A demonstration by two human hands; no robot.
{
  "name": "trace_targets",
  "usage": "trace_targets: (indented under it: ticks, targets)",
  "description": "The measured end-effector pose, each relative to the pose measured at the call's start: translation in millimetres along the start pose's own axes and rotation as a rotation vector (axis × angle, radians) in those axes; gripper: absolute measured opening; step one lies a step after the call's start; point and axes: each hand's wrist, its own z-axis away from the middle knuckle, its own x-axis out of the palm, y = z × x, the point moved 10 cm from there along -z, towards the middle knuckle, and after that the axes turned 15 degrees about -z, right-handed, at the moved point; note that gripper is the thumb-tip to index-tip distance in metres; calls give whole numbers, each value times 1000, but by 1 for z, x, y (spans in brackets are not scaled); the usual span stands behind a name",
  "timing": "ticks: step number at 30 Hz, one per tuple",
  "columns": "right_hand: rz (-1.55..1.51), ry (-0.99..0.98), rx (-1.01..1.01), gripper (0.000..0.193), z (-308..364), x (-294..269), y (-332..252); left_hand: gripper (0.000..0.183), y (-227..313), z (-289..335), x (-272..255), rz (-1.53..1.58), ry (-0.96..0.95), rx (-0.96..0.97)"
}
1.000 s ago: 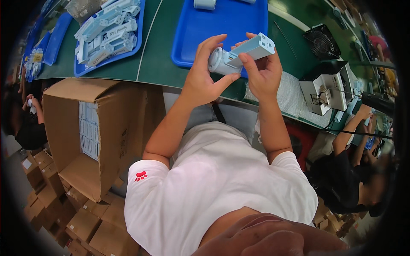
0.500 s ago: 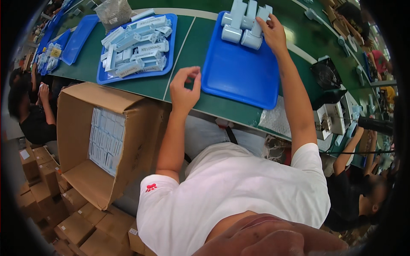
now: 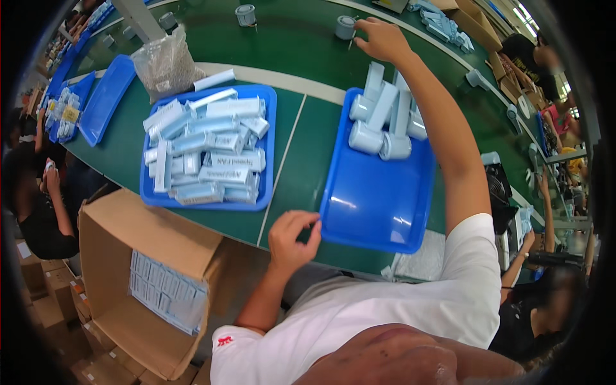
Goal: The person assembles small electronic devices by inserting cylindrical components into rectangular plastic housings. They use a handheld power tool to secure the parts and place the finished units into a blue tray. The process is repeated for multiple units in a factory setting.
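My right hand (image 3: 385, 40) reaches far across the green bench, thumb and forefinger apart beside a grey-blue cylindrical part (image 3: 345, 27) with a thin wire; whether they touch it I cannot tell. Below that arm, several light blue parts, each a round head with a flat handle (image 3: 384, 106), lie at the far end of a blue tray (image 3: 375, 205). My left hand (image 3: 295, 239) is loosely curled, with a gap between thumb and fingers and nothing visible in it. Its fingertips are close to the tray's near left edge.
A second blue tray (image 3: 273, 147) is heaped with slim light blue boxes (image 3: 221, 141). Behind it stands a bag of granules (image 3: 168, 67). An open carton (image 3: 154, 224) below the bench holds packed boxes. Another cylindrical part (image 3: 245, 15) is farther left. People work on both sides.
My right hand has left the handled parts in the tray and moved farther away, to the cylindrical part. The view has shifted, so trays appear lower. My left hand stays loosely curled.
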Motion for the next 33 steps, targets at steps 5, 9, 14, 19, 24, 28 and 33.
trace_targets:
  ticks: [5, 9, 14, 19, 24, 28, 33]
  targets:
    - [104, -268, 40, 60, -86, 49, 18, 17, -4, -2, -2, 4, -12, 1]
    - [224, -480, 169, 69, -107, 91, 54, 15, -5, -2, -1, 1, -46, -29]
    - [182, -493, 100, 72, -95, 91, 49, 16, -7, -2, -5, 22, -3, -29]
    - [-195, -266, -165, 64, -73, 4, -32, 14, -5, -1, -11, 90, 83, -12]
    - [-570, 3, -609, 65, 53, -67, -203, 31, -31, 6, -11, 278, 76, -217]
    - [-329, -107, -973, 55, 197, -59, -311, 86, -11, 15, -16, 904, 86, -381]
    - [-762, -327, -1087, 55, 250, -59, -369, 83, -24, 59, -30, 1004, 158, -407]
